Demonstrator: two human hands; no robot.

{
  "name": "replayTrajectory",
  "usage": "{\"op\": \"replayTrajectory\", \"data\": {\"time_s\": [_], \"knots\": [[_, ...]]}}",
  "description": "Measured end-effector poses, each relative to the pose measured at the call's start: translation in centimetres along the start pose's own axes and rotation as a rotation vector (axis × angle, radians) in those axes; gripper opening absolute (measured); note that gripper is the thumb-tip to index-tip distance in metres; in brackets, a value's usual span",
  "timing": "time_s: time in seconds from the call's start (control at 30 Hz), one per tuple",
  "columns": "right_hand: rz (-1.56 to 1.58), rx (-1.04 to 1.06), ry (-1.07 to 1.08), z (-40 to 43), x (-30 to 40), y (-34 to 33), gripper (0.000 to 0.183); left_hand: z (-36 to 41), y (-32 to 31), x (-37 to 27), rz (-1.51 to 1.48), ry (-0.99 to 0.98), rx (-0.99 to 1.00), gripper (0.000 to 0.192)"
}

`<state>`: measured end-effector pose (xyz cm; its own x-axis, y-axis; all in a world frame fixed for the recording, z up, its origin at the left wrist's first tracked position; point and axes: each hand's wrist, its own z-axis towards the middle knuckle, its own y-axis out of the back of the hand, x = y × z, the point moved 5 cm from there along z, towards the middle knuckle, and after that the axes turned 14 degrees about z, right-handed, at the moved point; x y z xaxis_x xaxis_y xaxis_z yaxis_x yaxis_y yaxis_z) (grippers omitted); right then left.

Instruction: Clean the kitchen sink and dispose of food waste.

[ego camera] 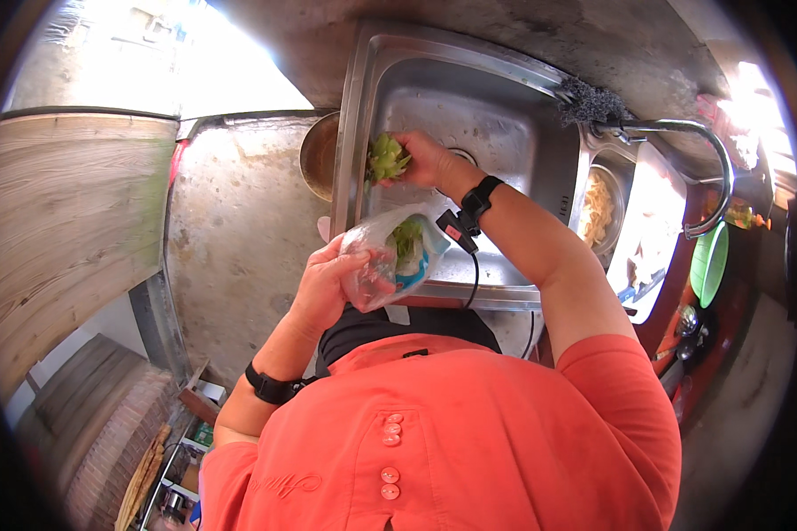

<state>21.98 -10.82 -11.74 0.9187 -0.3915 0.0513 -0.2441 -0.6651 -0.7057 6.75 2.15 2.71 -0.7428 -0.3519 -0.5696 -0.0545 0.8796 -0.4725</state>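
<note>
My left hand [335,279] grips a clear plastic bag [372,265] by its side, close to the front rim of a stainless steel sink [451,99]. Green leafy vegetable [408,240] shows inside the bag's mouth. Over the sink's left part, my right hand [425,159] holds a green, leafy piece of vegetable [386,158]; its exact kind is unclear. Both wrists wear black bands, and a dark device with a cable hangs by the right one.
A round pan [320,156] stands left of the sink. To the right are a faucet [720,159], a dark scouring pad [591,103], a metal bowl of pale sliced food [598,206], a white cutting board [647,232] and a green plastic basket [709,264].
</note>
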Motion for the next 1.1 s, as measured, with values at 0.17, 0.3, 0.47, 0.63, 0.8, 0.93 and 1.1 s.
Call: {"op": "replayTrajectory", "data": {"time_s": [0.17,0.3,0.47,0.63,0.8,0.93,1.1], "knots": [[0.004,0.140,-0.062,-4.3,1.3,-2.7,0.033,1.5,0.3,1.2,0.014,-0.031,-0.169,0.029],[-0.048,0.166,0.014,-9.0,-1.0,-4.4,0.034,1.8,-0.3,0.5,0.068,-0.060,-0.181,0.025],[0.062,-0.088,0.006,-9.5,-7.4,-1.6,0.027,2.4,-0.5,1.1,-0.160,-0.143,-0.262,0.019],[-1.598,-0.414,0.483,-8.9,-7.4,-1.7,0.028,1.5,-1.6,1.2,0.005,-0.139,-0.181,0.014],[-2.114,-0.080,0.739,-13.2,-9.0,-6.0,0.020,-0.3,0.0,1.3,0.082,-0.048,-0.113,0.017],[-1.642,0.061,0.738,-14.6,-7.4,-6.4,0.014,-0.9,1.9,1.8,0.024,-0.001,-0.036,0.019],[-0.819,-0.464,0.396,-10.3,-0.1,4.8,0.004,-1.6,2.6,2.2,-0.065,-0.002,-0.138,0.018]]}}
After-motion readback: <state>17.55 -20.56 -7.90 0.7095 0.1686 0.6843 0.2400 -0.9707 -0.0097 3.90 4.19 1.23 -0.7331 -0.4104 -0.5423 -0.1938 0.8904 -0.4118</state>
